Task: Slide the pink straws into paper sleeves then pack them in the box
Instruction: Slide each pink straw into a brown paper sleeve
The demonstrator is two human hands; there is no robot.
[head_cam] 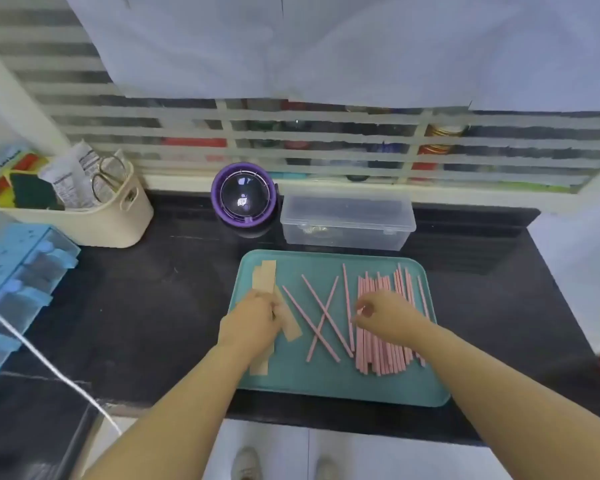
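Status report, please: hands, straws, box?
Left hand grips paper sleeves. Right hand pinches pink straws on tray. Box behind tray, lid closed. Nothing in the way.

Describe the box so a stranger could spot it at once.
On the black counter, look just behind the teal tray. The box sits there, right of a purple dome. It alone is clear plastic, long, with a snap lid.
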